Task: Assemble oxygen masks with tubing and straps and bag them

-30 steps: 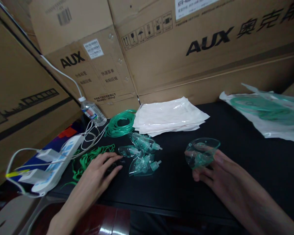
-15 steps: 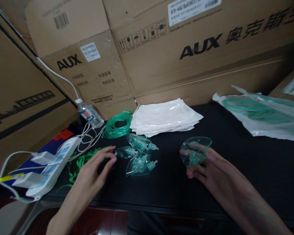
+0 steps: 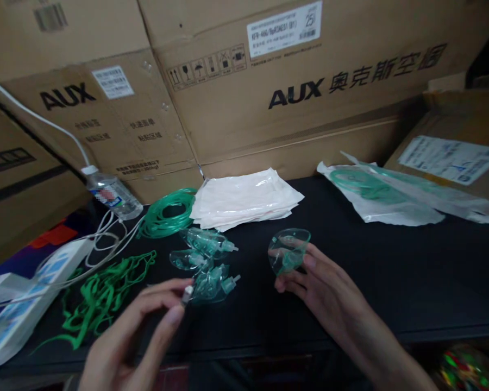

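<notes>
My right hand (image 3: pixel 309 277) holds a clear green oxygen mask (image 3: pixel 288 250) above the table, its cup tilted with the open rim upward and the fingers around its lower side. Thumb and fingertips of my left hand (image 3: pixel 158 315) pinch a small whitish piece (image 3: pixel 187 295); its exact kind is too small to tell. Just beyond those fingertips lies a small group of more masks: a front mask (image 3: pixel 212 282), a left mask (image 3: pixel 187 259) and a back mask (image 3: pixel 207 242). Pale connectors stick out of them to the right.
Green elastic straps (image 3: pixel 101 293) lie tangled at left, beside a white power strip (image 3: pixel 36 298) with cables. Behind are coiled green tubing (image 3: pixel 167 214), a plastic bottle (image 3: pixel 116 195), stacked white pouches (image 3: pixel 248 198) and an opened pouch (image 3: pixel 378 206). Large cardboard boxes (image 3: pixel 228 125) stand along the back.
My view has swung right, so the scene sits further left. My left hand has come nearer the front mask, its fingertips closed on the small piece. The right hand still holds its mask.
</notes>
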Demonstrator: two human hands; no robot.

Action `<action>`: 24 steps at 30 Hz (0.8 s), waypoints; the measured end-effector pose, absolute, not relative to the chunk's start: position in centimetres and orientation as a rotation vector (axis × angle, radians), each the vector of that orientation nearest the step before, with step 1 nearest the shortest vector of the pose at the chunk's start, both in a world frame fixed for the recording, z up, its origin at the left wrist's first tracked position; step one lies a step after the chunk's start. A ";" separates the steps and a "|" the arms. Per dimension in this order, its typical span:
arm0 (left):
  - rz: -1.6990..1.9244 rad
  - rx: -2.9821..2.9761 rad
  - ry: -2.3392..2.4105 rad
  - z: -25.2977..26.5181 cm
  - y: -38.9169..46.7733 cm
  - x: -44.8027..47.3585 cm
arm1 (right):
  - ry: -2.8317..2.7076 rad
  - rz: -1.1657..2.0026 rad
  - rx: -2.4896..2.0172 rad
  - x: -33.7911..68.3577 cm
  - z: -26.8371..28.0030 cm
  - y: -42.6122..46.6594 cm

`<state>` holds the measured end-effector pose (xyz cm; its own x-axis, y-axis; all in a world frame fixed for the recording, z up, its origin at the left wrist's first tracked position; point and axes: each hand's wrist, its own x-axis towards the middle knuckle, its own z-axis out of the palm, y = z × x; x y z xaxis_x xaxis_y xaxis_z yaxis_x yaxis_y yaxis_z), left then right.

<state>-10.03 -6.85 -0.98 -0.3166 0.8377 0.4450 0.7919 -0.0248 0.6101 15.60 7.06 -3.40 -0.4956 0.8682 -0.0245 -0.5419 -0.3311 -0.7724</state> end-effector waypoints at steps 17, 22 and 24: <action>1.646 1.130 1.443 -3.7 -0.7 -3.1 | -1.584 1.441 -0.957 16.8 -2.3 7.0; 1.819 0.850 1.247 -3.7 1.7 -1.4 | -1.534 1.490 -0.913 16.5 -2.5 6.7; 1.800 0.839 1.264 -3.5 2.0 -1.3 | -1.549 1.495 -0.935 16.5 -2.8 6.7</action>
<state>-1.27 1.97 -3.55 -0.4890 0.8682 0.0846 -0.2157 -0.2143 0.9527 16.45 6.73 -2.75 -0.4308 0.9016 0.0393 -0.0071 0.0402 -0.9992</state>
